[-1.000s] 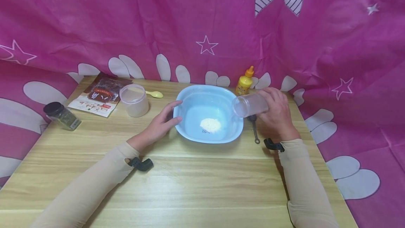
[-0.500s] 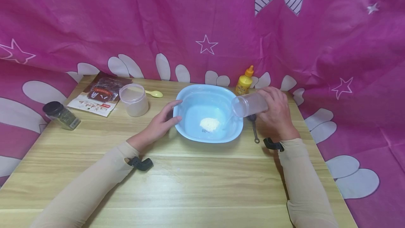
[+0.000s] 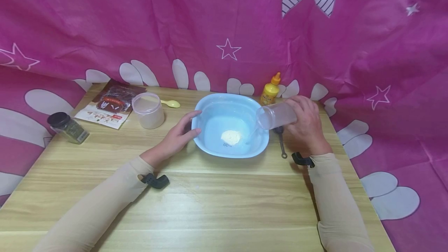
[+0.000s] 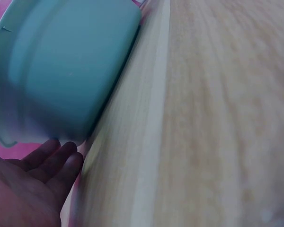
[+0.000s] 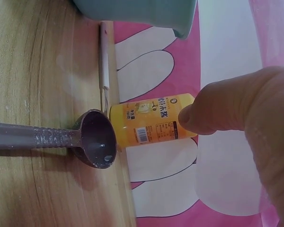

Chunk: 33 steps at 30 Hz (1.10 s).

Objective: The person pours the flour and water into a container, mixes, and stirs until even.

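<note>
The work in hand looks partway through: white powder (image 3: 231, 138) lies in the blue basin (image 3: 231, 155), between the two grips, and a faint streak under the mouth of the clear cup (image 3: 280, 116) suggests a pour under way rather than finished. The right grip (image 3: 305, 123) is wrapped round that cup, holding it tilted over the basin's near-right rim; the left grip (image 3: 180, 133) is spread, fingertips touching the basin's side. Nothing shows as mixed, since the powder sits in one patch, and the yellow spoon (image 3: 171, 104), beyond the left grip, and the dark scoop (image 5: 97, 139), just below the right grip, lie unheld on the bench (image 3: 210, 205). How much remains in the cup cannot be told, nor what the clear liquid is. The spoon's handle runs out of sight behind the pale tub (image 3: 148, 114), left of the left grip. From the right wrist, the thumb hides the top of the yellow bottle (image 5: 149, 120), and the slim pale object (image 5: 104, 56) along the bench edge is hard to identify.
</note>
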Available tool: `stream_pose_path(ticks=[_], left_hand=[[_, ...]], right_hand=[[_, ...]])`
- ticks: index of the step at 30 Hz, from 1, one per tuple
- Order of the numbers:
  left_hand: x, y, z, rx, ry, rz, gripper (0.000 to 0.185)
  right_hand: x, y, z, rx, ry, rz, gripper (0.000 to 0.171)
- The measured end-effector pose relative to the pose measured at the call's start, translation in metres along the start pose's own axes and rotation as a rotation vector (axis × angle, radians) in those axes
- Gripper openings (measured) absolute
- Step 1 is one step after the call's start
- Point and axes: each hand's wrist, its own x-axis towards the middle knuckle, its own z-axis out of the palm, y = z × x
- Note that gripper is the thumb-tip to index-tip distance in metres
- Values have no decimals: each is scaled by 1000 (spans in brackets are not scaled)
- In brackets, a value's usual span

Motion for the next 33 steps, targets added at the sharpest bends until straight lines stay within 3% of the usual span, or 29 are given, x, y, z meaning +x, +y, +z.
stream_pose_path(ticks=[33], left_hand=[[0, 1, 0, 17, 2, -4, 62]], right_hand=[[0, 0, 1, 7, 8, -18, 72]])
